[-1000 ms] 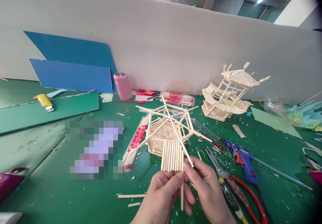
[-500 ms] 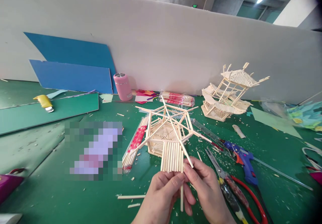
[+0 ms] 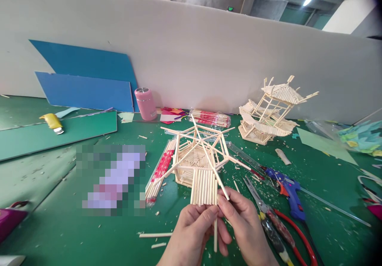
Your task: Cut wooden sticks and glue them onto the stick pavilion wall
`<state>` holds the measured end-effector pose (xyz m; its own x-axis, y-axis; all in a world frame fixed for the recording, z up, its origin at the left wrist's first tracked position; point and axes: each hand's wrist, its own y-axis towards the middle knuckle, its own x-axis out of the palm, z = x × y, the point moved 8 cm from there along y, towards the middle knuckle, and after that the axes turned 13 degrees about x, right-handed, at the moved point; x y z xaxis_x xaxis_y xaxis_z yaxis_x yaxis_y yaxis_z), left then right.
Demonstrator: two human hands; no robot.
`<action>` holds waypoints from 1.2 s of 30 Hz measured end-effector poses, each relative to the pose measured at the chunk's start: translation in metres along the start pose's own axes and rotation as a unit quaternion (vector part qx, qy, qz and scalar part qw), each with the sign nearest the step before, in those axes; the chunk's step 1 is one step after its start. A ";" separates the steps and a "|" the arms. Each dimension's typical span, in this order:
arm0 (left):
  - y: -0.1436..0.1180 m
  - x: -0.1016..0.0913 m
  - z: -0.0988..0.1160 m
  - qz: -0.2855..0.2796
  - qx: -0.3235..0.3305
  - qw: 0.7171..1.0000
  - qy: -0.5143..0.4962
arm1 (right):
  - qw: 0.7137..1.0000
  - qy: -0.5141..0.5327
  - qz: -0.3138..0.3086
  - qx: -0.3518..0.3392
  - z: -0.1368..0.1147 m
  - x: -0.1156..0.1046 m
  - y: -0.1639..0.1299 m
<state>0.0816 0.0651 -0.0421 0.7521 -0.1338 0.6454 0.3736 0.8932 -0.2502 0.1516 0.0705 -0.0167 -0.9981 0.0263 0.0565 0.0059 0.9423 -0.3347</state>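
Note:
A wooden-stick pavilion frame stands in the middle of the green table, long sticks radiating from its top. On its near side a row of sticks laid side by side slopes toward me. At that row's right edge is a longer wooden stick, its lower end reaching below my fingers. My left hand is closed, its thumb and fingers pinching this stick just under the row. Close beside it, my right hand is also closed, pinching the same stick slightly higher, near the tip of a slanting roof stick.
Right of the hands lie pliers and a blue glue gun. A finished-looking stick pavilion stands at the back right. Packs of sticks, a pink flask, a yellow cutter and blue boards are farther left.
Almost nothing differs. Both hands keep their hold on the stick, and the view has shifted very slightly.

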 end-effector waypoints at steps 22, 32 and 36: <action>-0.001 0.004 0.006 -0.008 0.024 1.000 0.008 | 1.000 0.008 -0.005 -0.016 0.000 -0.001 -0.002; -0.013 0.000 0.001 -0.011 0.015 1.000 0.025 | 0.992 -0.039 0.118 0.017 0.028 -0.048 -0.018; -0.021 -0.006 -0.007 -0.024 -0.009 0.998 0.053 | 0.976 -0.083 0.199 0.029 0.043 -0.087 -0.034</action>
<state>0.0734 0.0443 -0.0457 0.7866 -0.2217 0.5763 0.4195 0.8767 -0.2354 0.2355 0.0217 -0.0505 -0.9138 0.3276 -0.2400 0.3964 0.8483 -0.3512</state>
